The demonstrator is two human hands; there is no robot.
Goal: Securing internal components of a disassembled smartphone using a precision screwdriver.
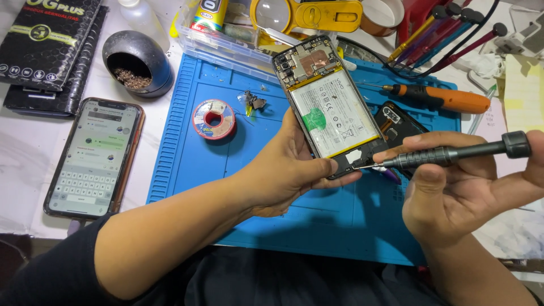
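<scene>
Blue silicone work mat [198, 141] on a pale table, seen from above. Opened smartphone [327, 105] with back cover removed, white battery and copper-coloured shielding exposed, held tilted above the mat. Left hand [286, 170] cupped behind and under the phone's lower end, thumb pressed on the bottom edge, fingers closed around the frame. Right hand [459, 190] closed around a dark grey precision screwdriver [453, 153], shaft nearly horizontal, tip touching the phone's lower right corner. Just behind the phone, a black back cover [396, 119] lying on the mat. Orange-handled screwdriver [439, 97] on the mat's far right edge. Red solder spool [213, 119] and a small loose metal part [254, 102] near the mat's middle. Left of the mat, a second phone [93, 158] with lit screen, flat on the table; beyond it a dark round pot [139, 62] holding brass-coloured wool. Yellow magnifier [300, 14] in a clear tray at the far edge.
</scene>
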